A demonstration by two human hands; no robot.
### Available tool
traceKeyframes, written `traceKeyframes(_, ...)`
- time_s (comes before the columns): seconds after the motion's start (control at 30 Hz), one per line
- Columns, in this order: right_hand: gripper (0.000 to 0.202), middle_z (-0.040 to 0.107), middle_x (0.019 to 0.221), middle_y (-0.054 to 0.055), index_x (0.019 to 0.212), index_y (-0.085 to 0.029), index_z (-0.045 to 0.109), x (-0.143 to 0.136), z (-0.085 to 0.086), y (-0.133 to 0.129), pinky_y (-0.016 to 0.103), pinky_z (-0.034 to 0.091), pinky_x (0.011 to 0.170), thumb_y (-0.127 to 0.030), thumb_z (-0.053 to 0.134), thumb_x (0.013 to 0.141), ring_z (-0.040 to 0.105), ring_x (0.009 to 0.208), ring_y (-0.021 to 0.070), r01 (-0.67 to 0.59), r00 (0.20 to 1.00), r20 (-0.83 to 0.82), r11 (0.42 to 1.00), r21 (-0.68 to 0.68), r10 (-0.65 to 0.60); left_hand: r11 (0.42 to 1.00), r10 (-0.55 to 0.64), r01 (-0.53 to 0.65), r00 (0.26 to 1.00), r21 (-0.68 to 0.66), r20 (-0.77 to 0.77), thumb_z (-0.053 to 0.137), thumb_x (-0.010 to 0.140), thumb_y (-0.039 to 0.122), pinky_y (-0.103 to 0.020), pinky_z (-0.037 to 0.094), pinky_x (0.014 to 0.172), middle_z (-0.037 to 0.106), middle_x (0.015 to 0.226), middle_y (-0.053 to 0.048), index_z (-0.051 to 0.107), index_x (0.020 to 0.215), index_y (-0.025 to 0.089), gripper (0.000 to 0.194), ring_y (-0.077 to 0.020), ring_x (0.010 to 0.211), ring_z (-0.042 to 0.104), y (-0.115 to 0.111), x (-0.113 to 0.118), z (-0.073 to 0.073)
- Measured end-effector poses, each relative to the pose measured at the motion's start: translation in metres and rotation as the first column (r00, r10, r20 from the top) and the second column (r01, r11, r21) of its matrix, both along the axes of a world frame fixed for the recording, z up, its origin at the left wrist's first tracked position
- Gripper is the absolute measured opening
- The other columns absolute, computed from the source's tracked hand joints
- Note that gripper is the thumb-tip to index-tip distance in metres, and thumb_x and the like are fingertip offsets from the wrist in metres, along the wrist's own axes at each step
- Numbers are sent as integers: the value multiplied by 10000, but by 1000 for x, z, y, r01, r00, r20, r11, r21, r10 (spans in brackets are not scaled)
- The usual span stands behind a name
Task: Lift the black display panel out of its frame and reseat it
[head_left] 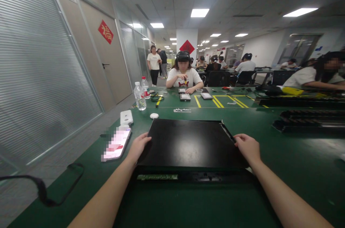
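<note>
A flat, glossy black panel [185, 143] lies in front of me, with a thin raised strip along its right edge. My left hand [140, 146] is closed on the left edge, thumb near the top face. On the opposite side my right hand [249, 149] grips the right edge with bent fingers. Closer to me runs a dark bar [210, 177] with a green circuit board strip [157, 177] set in its left part. Dark edges continue from it toward me beneath my forearms; whether bar and panel are joined I cannot tell.
Left of the panel are a lit phone [117, 143], a white power bank [126, 117] and a small white case [154, 116]. Two water bottles [140, 97] stand behind. Across the green table [296, 177] a person [184, 73] sits near hard drives [185, 97]. Black rails [309, 120] lie right.
</note>
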State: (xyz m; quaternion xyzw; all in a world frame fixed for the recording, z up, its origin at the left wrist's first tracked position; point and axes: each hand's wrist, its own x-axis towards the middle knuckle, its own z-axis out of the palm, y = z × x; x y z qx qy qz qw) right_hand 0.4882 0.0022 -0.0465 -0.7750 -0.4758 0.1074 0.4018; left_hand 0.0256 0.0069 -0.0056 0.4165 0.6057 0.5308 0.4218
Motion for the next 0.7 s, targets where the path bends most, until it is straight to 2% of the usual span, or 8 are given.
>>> traceKeyframes(0.2,355,771,749,76,855,-229,799,0,0,0,356,447,681,-399,508,744,707,800,288,13,999,35,1000,15,-13,1000,-7,7,1000,-7,-3,705,696,192,-418,598,939,840,834,-62,807,820,206,161,-336,965,796,-4,4,8)
traceKeyframes(0.33,373,755,709,73,870,-227,799,1,1,1,360,453,696,-408,498,744,709,814,295,7,1000,22,1000,-10,-6,1000,2,-2,1000,-12,5,687,713,187,-415,605,929,842,836,-59,798,803,211,145,-333,974,794,-6,7,11)
traceKeyframes(0.47,384,757,714,70,903,-225,804,3,0,2,359,453,689,-403,501,750,713,822,298,11,1000,19,1000,-27,-11,1000,1,-1,1000,-7,13,686,720,183,-434,611,922,846,872,-76,802,816,199,151,-343,973,794,-6,7,11)
traceKeyframes(0.7,358,775,780,73,899,-237,812,3,-4,3,349,453,683,-394,517,773,715,826,288,17,999,48,1000,-12,-17,1000,-8,8,1000,9,12,738,705,208,-425,573,1000,846,893,-74,805,823,206,135,-343,1032,784,-3,2,5)
